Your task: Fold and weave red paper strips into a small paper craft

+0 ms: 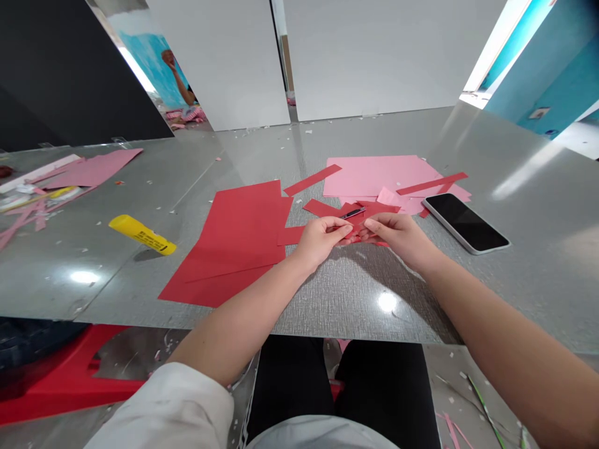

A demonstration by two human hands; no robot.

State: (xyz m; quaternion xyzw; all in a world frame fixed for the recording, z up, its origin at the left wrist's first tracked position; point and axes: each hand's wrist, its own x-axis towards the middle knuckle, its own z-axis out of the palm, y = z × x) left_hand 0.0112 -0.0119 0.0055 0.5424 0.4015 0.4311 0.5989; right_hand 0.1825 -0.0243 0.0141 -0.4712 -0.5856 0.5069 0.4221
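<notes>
A glossy gray table (515,249) is filling most of the view, and everything here is placed against it. Two white panels (219,56) are standing beyond its far edge, and a co-worker's raised arm (180,81) is showing in a gap at the far left. Below the near edge, a red stool (60,380) is sitting at the left, and the person's black trousers (290,386) are showing at the middle. Both forearms are reaching over the near edge and meeting around the table's middle, elbows spread and wrists angled inward. The left hand (321,240) and the right hand (397,237) are both closed, pinching a small red paper piece (369,218) between them at that spot. A small craft knife (352,213) is lying just above the left hand's fingers, though I cannot tell which hand is gripping it, if either. Left of the hands, a layered spread of large red paper sheets (234,243) is lying on the table, and one large pink sheet (374,174) is lying behind them. Two loose red strips (311,179) are resting near that pink sheet. One black-screened phone (465,222) is lying to the right, and one yellow glue stick (143,234) is lying to the left.
</notes>
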